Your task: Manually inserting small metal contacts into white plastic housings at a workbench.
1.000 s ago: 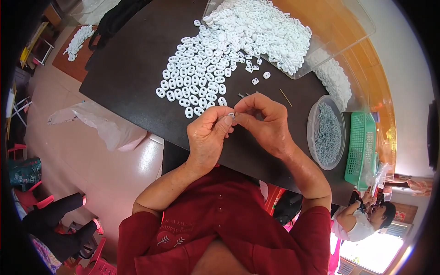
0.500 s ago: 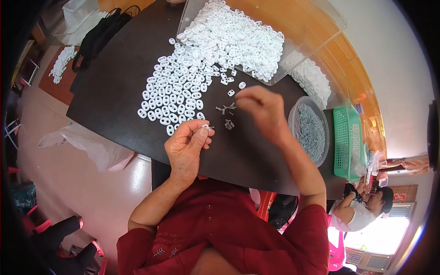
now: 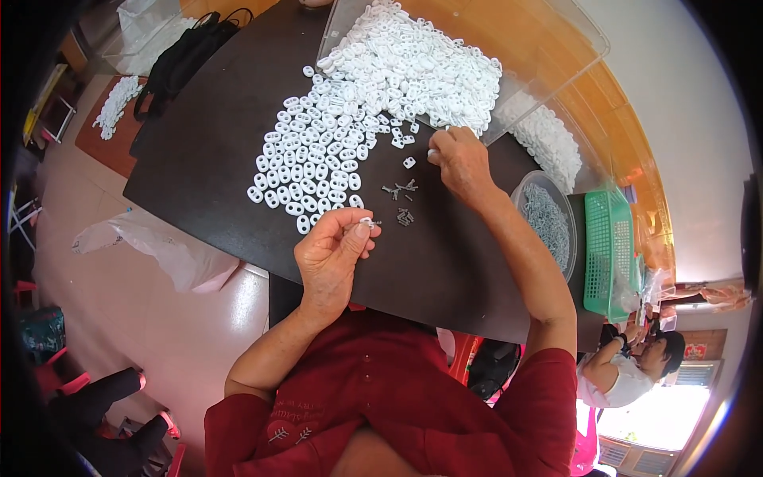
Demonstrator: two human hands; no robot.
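Note:
My left hand (image 3: 330, 253) is closed, pinching a small white two-holed plastic piece (image 3: 366, 223) between thumb and fingers. A thin grey screw (image 3: 377, 223) sticks out of that piece to the right. Farther out, just below the clear box's pile, my right hand (image 3: 462, 163) is curled closed. At its fingertips shows the edge of another white oval piece (image 3: 432, 156), mostly hidden by the fingers. Between the hands lie two small groups of grey screws (image 3: 400, 189). To the left, many white two-holed ovals (image 3: 306, 163) are spread flat on the dark table (image 3: 207, 151).
Beyond my hands, a clear plastic box (image 3: 548, 91) lies tipped, spilling white pieces. At right stand a round clear tub (image 3: 548, 219) full of screws and a green basket (image 3: 608, 250). Black bag (image 3: 187, 60) at far left. Another person (image 3: 636, 366) sits at lower right.
My right hand has moved slightly up and closed around a loose white oval that lay on the table. My left hand keeps its hold. The whole view has shifted slightly.

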